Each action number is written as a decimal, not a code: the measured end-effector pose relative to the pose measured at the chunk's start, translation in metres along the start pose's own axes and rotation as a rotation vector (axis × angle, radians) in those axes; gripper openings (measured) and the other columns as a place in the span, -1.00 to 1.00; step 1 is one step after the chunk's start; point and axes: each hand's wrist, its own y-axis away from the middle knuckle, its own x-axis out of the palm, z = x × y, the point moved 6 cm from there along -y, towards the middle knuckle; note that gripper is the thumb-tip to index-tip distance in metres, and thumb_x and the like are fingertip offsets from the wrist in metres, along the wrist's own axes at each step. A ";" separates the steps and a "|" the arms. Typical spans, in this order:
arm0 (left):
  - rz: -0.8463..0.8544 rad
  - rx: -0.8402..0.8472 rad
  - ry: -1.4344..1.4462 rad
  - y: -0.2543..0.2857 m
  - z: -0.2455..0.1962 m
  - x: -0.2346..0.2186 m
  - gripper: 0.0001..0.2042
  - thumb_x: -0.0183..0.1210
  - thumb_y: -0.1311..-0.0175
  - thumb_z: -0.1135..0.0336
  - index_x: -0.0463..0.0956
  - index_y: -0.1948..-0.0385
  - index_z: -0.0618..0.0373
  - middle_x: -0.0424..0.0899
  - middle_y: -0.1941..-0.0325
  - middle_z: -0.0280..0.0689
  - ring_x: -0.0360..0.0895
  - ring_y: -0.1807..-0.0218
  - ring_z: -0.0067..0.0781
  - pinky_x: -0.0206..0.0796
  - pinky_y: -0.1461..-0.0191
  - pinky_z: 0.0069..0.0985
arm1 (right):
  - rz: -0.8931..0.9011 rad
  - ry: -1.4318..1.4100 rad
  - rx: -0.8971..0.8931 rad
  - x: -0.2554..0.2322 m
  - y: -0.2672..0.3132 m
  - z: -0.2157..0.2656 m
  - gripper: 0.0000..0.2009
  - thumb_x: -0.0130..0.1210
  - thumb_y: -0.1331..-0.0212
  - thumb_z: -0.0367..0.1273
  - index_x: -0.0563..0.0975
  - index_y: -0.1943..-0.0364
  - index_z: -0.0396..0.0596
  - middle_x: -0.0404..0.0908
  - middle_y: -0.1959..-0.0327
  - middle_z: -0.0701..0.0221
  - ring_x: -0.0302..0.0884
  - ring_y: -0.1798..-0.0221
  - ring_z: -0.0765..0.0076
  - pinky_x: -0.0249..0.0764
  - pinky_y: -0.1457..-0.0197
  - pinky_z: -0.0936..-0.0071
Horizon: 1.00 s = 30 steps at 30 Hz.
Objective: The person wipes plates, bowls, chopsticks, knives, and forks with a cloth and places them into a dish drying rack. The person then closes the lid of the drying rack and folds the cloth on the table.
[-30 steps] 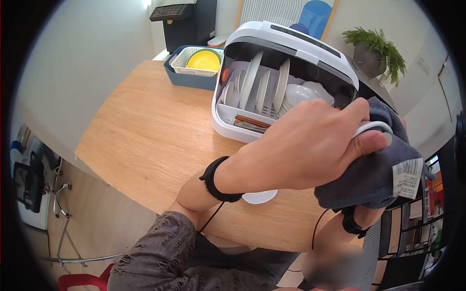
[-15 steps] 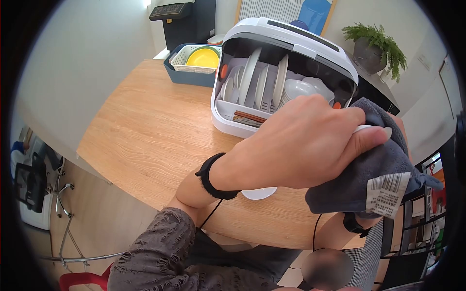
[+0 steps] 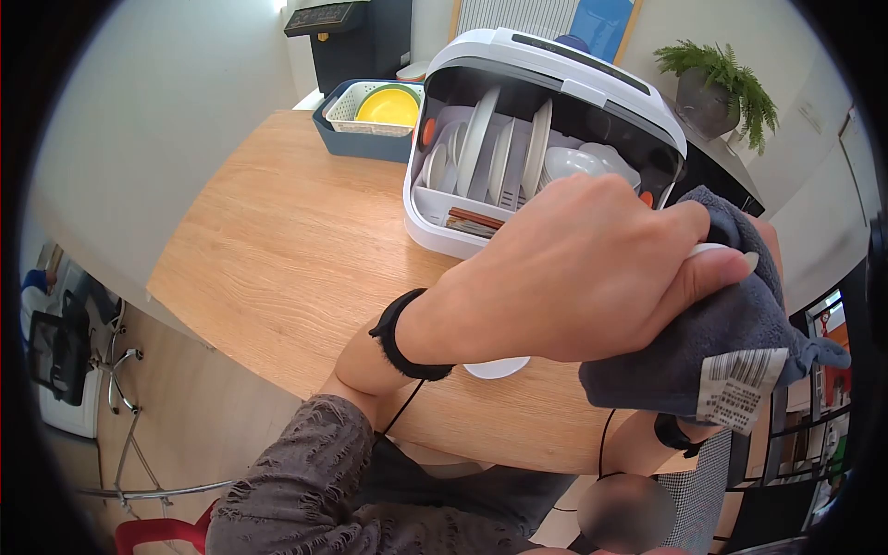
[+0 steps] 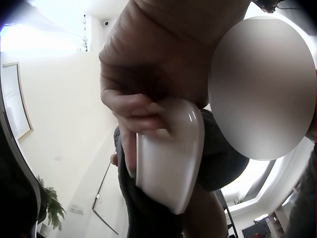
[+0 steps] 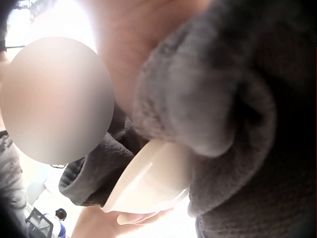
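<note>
In the head view my left hand (image 3: pixel 592 268) reaches across to the right and grips a small white bowl (image 4: pixel 168 163), its thumb along the rim. A grey-blue cloth (image 3: pixel 666 356) with a printed white label (image 3: pixel 740 388) is bunched around the bowl. My right hand (image 3: pixel 770 248) holds the cloth against the bowl from the far side, mostly hidden behind it. In the right wrist view folds of the cloth press on the bowl's wall. Below my left forearm a white dish (image 3: pixel 497 368) lies on the wooden table (image 3: pixel 277 240), partly covered.
A white dish cabinet (image 3: pixel 439 239) stands open at the back, with upright plates (image 3: pixel 478 139), stacked bowls (image 3: pixel 569 163) and chopsticks (image 3: pixel 474 222). Left of it is a blue basin (image 3: pixel 365 145) with a white basket and yellow bowl (image 3: pixel 388 107). A potted fern (image 3: pixel 708 97) stands behind right.
The cloth and its label have swung left and down around the bowl, and the bowl's rim has turned so less of it shows. Both hands keep their hold.
</note>
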 end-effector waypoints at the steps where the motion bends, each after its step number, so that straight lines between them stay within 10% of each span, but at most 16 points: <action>1: 0.010 -0.001 -0.004 0.000 -0.001 0.000 -0.52 0.06 -0.42 0.01 0.43 0.61 0.25 0.39 0.83 -0.05 0.42 0.73 0.07 0.23 0.64 -0.19 | 0.015 0.003 -0.005 0.004 -0.003 0.002 -0.63 0.34 -0.07 -0.29 0.57 0.09 -0.22 0.65 0.19 0.35 0.61 0.14 0.45 0.55 0.05 0.48; 30: -0.309 0.109 -0.097 -0.001 0.002 -0.022 -0.62 0.12 -0.39 0.05 0.46 0.49 0.21 0.42 0.82 -0.19 0.44 0.74 -0.05 0.25 0.64 -0.26 | 0.491 0.098 -0.182 0.044 -0.007 0.032 -0.61 0.35 -0.07 -0.31 0.57 0.07 -0.26 0.66 0.19 0.33 0.62 0.18 0.44 0.57 0.07 0.47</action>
